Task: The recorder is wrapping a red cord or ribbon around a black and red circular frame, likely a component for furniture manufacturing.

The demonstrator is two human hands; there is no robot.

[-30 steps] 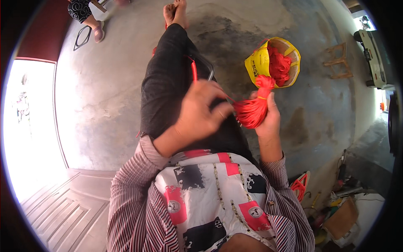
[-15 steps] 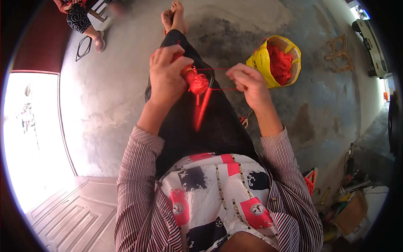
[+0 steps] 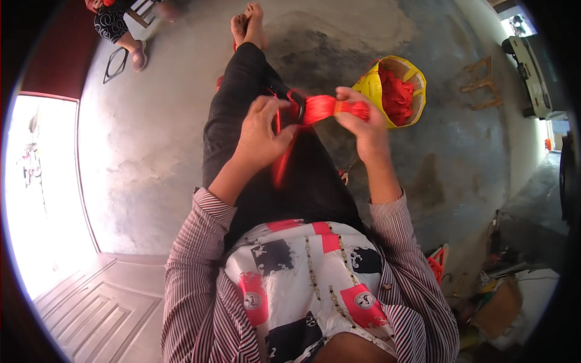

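Note:
A bundle of shiny red cord (image 3: 319,109) lies sideways above my lap, an orange band around it near its right end. My right hand (image 3: 370,127) is closed on that end, with thumb below and fingers above. At the bundle's left end is a black ring (image 3: 299,106). Beside the ring is my left hand (image 3: 261,134), its thumb and fingers apart; a thin red strand passes between them. Below, a blurred red length (image 3: 281,166) hangs down over my dark trousers (image 3: 242,103). Whether the left fingertips touch the ring, I cannot tell.
A yellow bag (image 3: 374,91) of tangled red cord stands on the concrete floor at the right. Scissors (image 3: 344,175) lie partly hidden by my right leg. A small wooden stool (image 3: 482,85) is farther right. Another person's leg (image 3: 124,39) shows at the upper left.
The bundle has passed from my left hand to my right and now lies sideways. My right hand has let go of the strands it was pulling. The left hand has moved right and down.

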